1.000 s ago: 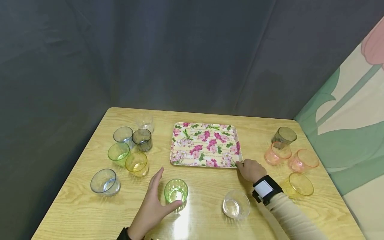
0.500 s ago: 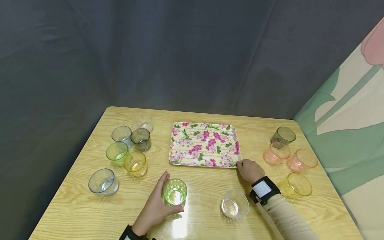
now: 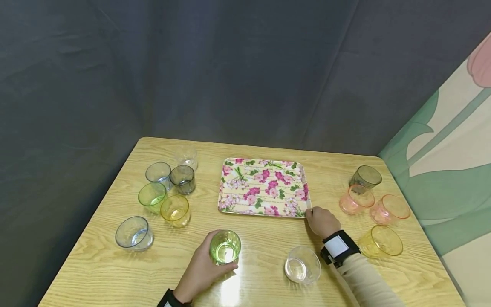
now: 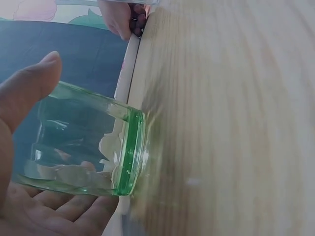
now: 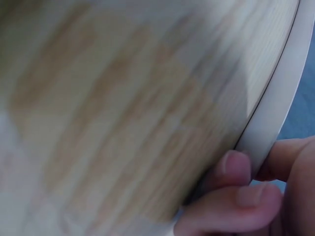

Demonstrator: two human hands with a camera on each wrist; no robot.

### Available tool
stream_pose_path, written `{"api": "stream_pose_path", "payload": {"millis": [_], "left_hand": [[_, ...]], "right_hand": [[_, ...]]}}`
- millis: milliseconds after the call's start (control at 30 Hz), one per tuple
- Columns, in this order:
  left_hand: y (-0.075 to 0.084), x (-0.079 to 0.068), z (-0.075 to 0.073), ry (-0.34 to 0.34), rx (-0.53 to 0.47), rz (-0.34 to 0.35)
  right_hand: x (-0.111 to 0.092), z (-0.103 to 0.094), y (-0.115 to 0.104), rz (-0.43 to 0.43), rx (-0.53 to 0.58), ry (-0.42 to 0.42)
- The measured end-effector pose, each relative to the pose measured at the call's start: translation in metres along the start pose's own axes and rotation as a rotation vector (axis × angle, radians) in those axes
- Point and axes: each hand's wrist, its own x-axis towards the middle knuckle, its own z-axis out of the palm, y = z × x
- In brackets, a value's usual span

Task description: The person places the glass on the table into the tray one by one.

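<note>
Green glass [image 3: 225, 247] gripped by left hand [image 3: 202, 267], floral tray [image 3: 264, 187] at its one o'clock, tray's four o'clock corner pinched by right hand [image 3: 323, 221]

Grn glass [image 3: 225, 248], pink-flwr tray [image 3: 264, 187], dk-blue curtain [image 3: 238, 76]

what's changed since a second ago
The left hand, open beside the near green glass before, has moved right and now grips it; whether it's lifted, I can't tell. The right hand still holds the tray at its near right corner, and the other glasses stayed put.
</note>
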Motion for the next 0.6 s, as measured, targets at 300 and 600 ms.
{"api": "stream_pose_path", "payload": {"millis": [300, 600], "left_hand": [[0.016, 0.019, -0.007, 0.083, -0.018, 0.013], [0.043, 0.066, -0.022, 0.083, -0.029, 0.066]], "right_hand": [[0.002, -0.001, 0.000, 0.010, 0.010, -0.003], [0.002, -0.001, -0.001, 0.009, -0.009, -0.012]]}}
